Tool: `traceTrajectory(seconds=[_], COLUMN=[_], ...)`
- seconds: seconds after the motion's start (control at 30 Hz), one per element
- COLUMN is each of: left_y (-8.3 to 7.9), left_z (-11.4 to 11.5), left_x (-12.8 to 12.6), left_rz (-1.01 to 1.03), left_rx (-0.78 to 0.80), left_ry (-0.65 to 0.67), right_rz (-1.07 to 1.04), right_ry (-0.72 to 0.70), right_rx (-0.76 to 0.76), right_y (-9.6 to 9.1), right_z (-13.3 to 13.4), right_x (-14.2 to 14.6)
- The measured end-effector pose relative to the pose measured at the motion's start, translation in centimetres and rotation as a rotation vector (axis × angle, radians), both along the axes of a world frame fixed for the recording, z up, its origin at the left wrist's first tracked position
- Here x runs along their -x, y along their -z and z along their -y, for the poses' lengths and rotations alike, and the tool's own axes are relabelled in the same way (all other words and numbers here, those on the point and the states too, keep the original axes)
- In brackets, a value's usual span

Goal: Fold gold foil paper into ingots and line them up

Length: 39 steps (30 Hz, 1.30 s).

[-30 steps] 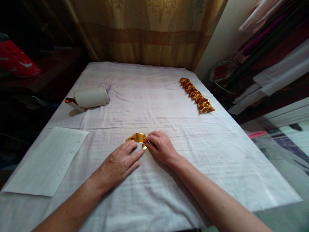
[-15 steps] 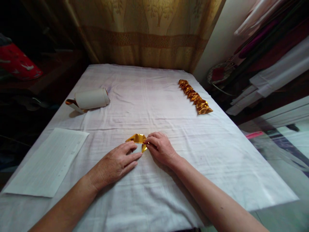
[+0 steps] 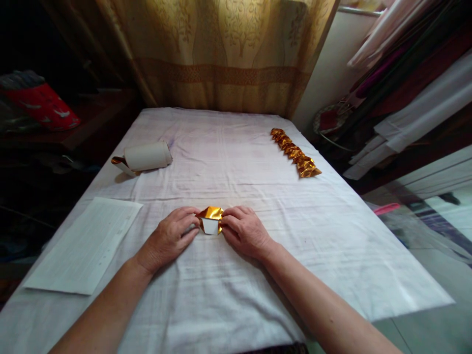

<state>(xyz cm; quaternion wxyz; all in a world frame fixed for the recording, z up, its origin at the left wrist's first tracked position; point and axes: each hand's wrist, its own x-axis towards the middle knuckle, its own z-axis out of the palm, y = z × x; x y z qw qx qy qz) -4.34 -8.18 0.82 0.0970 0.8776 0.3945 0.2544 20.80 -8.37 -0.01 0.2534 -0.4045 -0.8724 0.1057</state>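
Note:
A small piece of gold foil paper [image 3: 211,213], partly folded with its white back showing, lies on the cloth between my hands. My left hand [image 3: 171,237] grips its left corner between thumb and fingers. On the other side my right hand [image 3: 245,231] pinches the right edge. Fingertips partly cover both side corners of the paper. Toward the far right of the table lies a row of folded gold foil pieces [image 3: 295,153], tucked one against another.
A white roll [image 3: 147,156] with a gold-lined loose end lies at the far left. Nearer is a white sheet of paper [image 3: 84,246]. White cloth [image 3: 228,305] covers the table. A curtain [image 3: 221,59] hangs behind; clothes [image 3: 416,113] hang at right, a red container [image 3: 44,105] stands left.
My left hand has shifted from lying over the paper to its left corner. The paper's gold top and white centre now show more. The whole view has tilted slightly.

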Motion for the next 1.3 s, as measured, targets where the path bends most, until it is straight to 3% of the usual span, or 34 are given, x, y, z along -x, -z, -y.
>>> traceTrajectory(seconds=[0.2, 0.47, 0.87, 1.1, 1.3], left_y=[0.9, -0.5, 0.2, 0.4, 0.4], left_z=[-0.8, -0.8, -0.5, -0.3, -0.7], left_x=[0.8, -0.7, -1.1, -1.5, -2.2], left_rz=[-0.12, -0.206, -0.215, -0.129, -0.122], left_rx=[-0.048, -0.2, -0.329, -0.18, 0.025], left_ry=[0.015, 0.051, -0.017, -0.087, -0.242], right_rz=[-0.023, -0.013, 0.029, -0.031, 0.086], right_ry=[-0.03, -0.043, -0.028, 0.034, 0.256], right_rx=[0.017, 0.038, -0.051, -0.054, 0.1], right_y=[-0.1, -0.1, 0.1, 0.7, 0.1], right_z=[0.0, -0.6, -0.5, -0.5, -0.8], right_x=[-0.5, -0.6, -0.4, -0.4, 0.7])
